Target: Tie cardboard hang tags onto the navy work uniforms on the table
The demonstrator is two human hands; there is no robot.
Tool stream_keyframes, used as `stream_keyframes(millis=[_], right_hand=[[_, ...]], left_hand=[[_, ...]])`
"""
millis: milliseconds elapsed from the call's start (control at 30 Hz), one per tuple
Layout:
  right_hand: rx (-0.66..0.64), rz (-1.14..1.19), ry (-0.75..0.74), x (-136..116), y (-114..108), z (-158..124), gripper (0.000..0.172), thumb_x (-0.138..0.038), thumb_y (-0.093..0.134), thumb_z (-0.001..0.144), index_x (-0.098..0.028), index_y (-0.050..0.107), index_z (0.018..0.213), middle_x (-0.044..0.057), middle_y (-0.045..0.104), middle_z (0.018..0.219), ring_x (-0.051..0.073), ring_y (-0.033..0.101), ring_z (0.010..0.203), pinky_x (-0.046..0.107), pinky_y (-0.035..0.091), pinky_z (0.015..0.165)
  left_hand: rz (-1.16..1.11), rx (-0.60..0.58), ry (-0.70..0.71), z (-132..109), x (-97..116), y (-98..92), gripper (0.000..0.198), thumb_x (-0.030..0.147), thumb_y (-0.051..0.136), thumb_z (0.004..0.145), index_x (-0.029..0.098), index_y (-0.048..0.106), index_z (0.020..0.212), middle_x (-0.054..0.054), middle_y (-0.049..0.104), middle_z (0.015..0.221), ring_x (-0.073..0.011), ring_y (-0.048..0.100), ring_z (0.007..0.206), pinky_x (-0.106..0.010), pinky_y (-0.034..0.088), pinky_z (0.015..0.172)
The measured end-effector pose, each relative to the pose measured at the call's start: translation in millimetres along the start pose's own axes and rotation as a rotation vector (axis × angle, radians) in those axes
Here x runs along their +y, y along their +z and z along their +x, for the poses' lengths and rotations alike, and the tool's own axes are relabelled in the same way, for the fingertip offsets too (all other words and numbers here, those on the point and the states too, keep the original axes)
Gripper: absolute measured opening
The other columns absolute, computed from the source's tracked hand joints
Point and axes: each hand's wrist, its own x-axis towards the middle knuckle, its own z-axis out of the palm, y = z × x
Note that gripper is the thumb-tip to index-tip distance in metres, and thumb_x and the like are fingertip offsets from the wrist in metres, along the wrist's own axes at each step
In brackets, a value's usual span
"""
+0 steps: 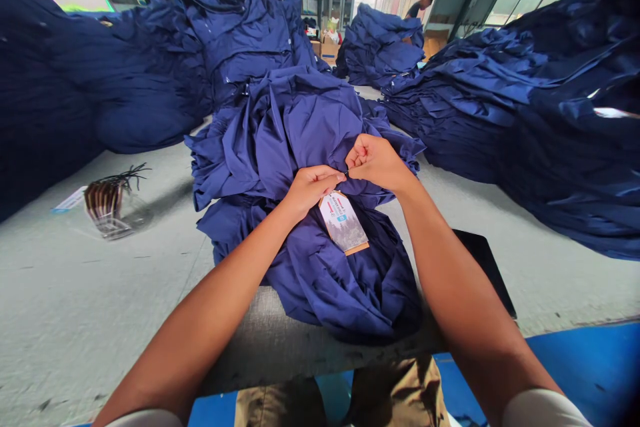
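Observation:
A navy blue garment [350, 287] lies bunched at the front of the table, with more blue cloth [305, 120] heaped behind it. On it rests a printed hang tag [345, 223], white and grey with a brown card edge under it. Just above the tag, my left hand [315, 188] and my right hand [375, 163] meet. Their fingertips pinch a small black piece from both sides, which looks like the fastener of the tag's string. Most of the string is hidden by my fingers.
At the left, a clear plastic holder [107, 217] carries several tags with black strings. A flat black object [485, 267] lies by my right forearm. Big piles of blue garments [140, 73] stand left, right [465, 93] and behind. A person [423, 5] is at the far back.

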Motion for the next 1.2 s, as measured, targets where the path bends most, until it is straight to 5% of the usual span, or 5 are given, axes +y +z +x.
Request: stream_keyframes(millis=[333,733,900,1200], right_hand=[[0.194,-0.220,-0.008,-2.1,15.4,0.0,0.040,-0.010,0.067,0.057,-0.025,0.031,0.068,-0.008,0.053,0.063,0.007,0.042,0.056,0.024,0.028,0.051],[0.258,-0.496,-0.054,-3.2,20.2,-2.0,0.031,-0.010,0.067,0.059,-0.023,0.039,0.064,-0.009,0.051,0.057,0.008,0.038,0.053,0.027,0.029,0.053],[0.242,-0.427,-0.077,0.8,16.8,-1.1,0.033,-0.010,0.067,0.059,-0.024,0.038,0.064,-0.008,0.051,0.059,0.009,0.039,0.055,0.027,0.028,0.054],[-0.051,0.079,-0.019,3.2,-8.6,-1.8,0.036,-0.008,0.066,0.061,-0.025,0.036,0.070,-0.007,0.055,0.065,0.012,0.054,0.063,0.026,0.037,0.059]], left_hand=[[0.008,-0.031,0.020,-1.3,-0.4,-1.7,0.022,0.035,0.078,0.074,0.014,0.071,0.074,0.006,0.046,0.053,-0.0069,0.035,0.051,-0.024,0.025,0.054],[0.017,-0.032,0.018,-0.4,1.2,-1.6,0.021,0.030,0.077,0.073,0.015,0.064,0.066,0.005,0.049,0.054,-0.0067,0.037,0.051,-0.023,0.024,0.053],[0.010,-0.045,0.036,-0.3,-1.6,-2.7,0.018,0.030,0.078,0.074,0.014,0.070,0.071,0.005,0.049,0.053,-0.0066,0.037,0.051,-0.023,0.024,0.052],[-0.033,-0.060,-0.011,-2.3,-4.4,-5.9,0.034,0.041,0.087,0.069,0.012,0.080,0.086,-0.002,0.065,0.062,-0.0060,0.040,0.049,-0.023,0.026,0.048]])
